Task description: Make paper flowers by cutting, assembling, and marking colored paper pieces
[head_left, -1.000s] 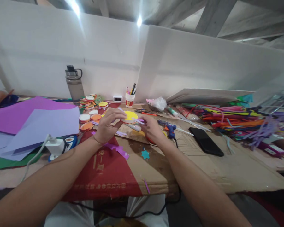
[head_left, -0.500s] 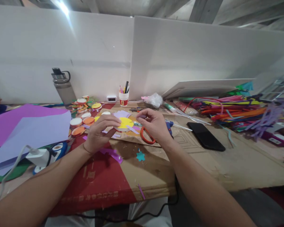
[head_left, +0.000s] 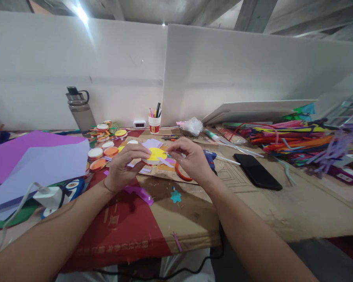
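Observation:
My left hand (head_left: 127,164) grips the left rim of a round disc (head_left: 155,153) with a yellow top and a white side. A small lilac paper strip (head_left: 166,161) sticks out at the disc's front right. My right hand (head_left: 188,156) is closed in a pinch at the disc's right edge; whatever its fingertips hold is too small to make out. Below that hand lie red-handled scissors (head_left: 182,172), partly hidden. A teal paper flower (head_left: 175,196) rests on the cardboard nearer to me, with a purple paper scrap (head_left: 141,194) to its left.
White and orange discs (head_left: 97,164) sit at the left beside purple and lilac sheets (head_left: 59,164). A blue glue gun (head_left: 210,159), a black phone (head_left: 257,171) and a heap of pipe cleaners (head_left: 294,137) lie to the right. A bottle (head_left: 80,111) and a pen cup (head_left: 154,124) stand behind.
My right hand has moved slightly left, its pinched fingers now at the disc's right edge. The left hand keeps its hold on the disc. The whole view has shifted a little downward.

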`<state>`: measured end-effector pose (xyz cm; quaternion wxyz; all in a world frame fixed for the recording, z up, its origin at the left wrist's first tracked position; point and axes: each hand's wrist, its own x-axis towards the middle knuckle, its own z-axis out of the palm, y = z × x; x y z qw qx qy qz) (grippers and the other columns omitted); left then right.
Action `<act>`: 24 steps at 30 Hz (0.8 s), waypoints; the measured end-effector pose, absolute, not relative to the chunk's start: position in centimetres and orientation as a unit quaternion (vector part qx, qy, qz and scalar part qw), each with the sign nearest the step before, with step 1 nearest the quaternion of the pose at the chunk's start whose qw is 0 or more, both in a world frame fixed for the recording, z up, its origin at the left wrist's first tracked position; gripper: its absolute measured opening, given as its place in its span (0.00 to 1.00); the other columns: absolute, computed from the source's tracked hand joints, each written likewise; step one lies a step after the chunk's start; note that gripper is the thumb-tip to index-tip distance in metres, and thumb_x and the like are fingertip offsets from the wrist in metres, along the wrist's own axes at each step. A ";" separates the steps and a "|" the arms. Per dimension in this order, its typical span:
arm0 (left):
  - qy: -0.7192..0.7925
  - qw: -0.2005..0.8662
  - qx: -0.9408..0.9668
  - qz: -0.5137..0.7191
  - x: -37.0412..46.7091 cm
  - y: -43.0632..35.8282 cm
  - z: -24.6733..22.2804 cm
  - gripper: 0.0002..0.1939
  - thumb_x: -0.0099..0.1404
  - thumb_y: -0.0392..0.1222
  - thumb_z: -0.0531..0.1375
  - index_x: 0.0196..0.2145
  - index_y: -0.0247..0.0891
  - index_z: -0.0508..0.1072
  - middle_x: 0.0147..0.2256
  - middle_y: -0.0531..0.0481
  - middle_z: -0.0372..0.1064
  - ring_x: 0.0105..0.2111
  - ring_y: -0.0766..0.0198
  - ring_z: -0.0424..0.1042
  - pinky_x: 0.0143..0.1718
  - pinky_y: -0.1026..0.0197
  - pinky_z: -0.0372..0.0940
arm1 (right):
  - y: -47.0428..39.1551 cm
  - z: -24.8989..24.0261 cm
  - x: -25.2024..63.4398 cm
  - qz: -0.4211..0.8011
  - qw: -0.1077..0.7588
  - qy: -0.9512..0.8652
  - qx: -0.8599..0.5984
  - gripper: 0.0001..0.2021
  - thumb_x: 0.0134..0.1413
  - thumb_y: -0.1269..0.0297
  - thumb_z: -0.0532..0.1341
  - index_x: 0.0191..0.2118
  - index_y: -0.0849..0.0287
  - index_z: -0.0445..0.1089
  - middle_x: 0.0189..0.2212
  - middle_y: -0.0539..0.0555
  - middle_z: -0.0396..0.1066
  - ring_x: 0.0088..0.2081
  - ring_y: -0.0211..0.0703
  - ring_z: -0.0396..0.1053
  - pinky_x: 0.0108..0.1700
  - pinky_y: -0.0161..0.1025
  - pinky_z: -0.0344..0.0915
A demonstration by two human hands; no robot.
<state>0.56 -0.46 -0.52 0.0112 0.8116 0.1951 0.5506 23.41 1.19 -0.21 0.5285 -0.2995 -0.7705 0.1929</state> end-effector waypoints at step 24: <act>0.320 0.200 0.704 0.602 0.7 0.2 -1.4 0.14 0.52 0.41 0.70 0.38 0.39 0.77 0.37 0.46 0.75 0.39 0.60 0.73 0.43 0.56 0.69 | 0.9 0.3 23.6 0.266 0.466 -0.783 -0.315 0.05 0.53 0.69 0.63 0.36 0.56 0.74 0.35 0.52 0.70 0.35 0.38 0.66 0.39 0.39 0.63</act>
